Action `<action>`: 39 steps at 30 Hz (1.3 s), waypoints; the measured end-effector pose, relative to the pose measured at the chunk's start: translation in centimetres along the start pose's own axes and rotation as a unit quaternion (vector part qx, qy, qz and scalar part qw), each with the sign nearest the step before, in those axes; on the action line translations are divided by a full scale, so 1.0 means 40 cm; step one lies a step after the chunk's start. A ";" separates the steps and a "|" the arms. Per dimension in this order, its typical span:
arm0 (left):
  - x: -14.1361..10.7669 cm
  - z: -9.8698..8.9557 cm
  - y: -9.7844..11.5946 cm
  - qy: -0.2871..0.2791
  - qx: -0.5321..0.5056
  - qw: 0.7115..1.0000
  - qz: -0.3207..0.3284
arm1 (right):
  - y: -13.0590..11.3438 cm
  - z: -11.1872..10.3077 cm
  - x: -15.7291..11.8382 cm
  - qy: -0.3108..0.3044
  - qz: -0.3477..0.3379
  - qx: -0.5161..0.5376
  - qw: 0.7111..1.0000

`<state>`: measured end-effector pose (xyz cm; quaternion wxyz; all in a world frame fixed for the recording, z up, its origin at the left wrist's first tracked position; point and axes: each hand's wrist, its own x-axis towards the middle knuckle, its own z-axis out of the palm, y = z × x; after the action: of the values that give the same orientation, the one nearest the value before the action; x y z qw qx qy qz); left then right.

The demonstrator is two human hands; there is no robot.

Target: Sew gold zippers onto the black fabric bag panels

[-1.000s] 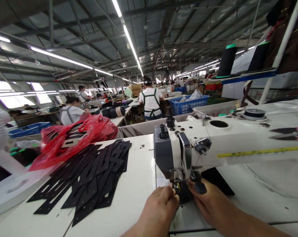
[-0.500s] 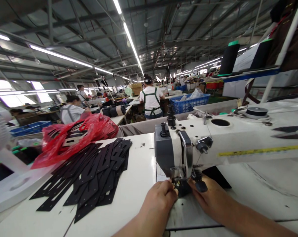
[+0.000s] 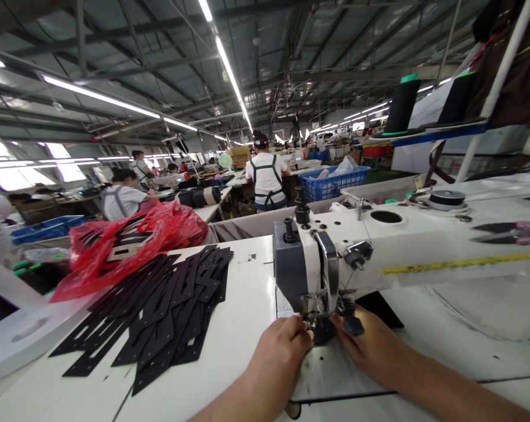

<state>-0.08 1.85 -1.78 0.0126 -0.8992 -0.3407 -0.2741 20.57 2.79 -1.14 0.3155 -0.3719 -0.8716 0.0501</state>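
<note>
At the needle of a white sewing machine (image 3: 330,258), both my hands rest on the machine bed. My left hand (image 3: 280,351) is closed, its thumb and fingers pressed together on the near left of the presser foot. Partly behind the dark foot parts, my right hand (image 3: 370,340) lies on the other side, its fingertips hidden. A black fabric piece (image 3: 381,308) shows beyond my right hand. Dark material (image 3: 322,331) sits between my hands under the needle; its outline is hard to make out. Left of the machine lies a pile of black cut strips (image 3: 172,310).
A red plastic bag (image 3: 133,240) and a white fan (image 3: 10,316) stand at the left. Snips with pink handles (image 3: 510,231) and a bobbin (image 3: 447,199) lie on the machine. Thread cones (image 3: 403,105) stand at upper right. A co-worker (image 3: 267,176) sits ahead, near a blue basket (image 3: 335,181).
The view has shifted slightly, so most things sit a little further left. Both hands keep nearly the same place at the needle; the strip pile looks unchanged.
</note>
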 end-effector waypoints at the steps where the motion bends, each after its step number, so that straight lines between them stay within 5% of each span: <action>1: 0.001 0.000 0.000 -0.001 0.003 1.000 0.000 | 0.000 0.000 0.000 0.001 0.000 0.001 1.000; 31: 0.005 0.009 -0.007 -0.016 0.034 0.999 -0.006 | 0.011 -0.006 -0.003 -0.026 0.033 0.026 0.999; 39: 0.003 0.015 -0.008 0.031 -0.009 0.999 0.003 | -0.001 0.004 0.002 -0.030 0.018 -0.020 0.999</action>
<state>0.07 2.27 -2.27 0.0157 -0.8914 -0.3346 -0.3053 20.41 2.85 -1.21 0.2808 -0.3918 -0.8748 0.0493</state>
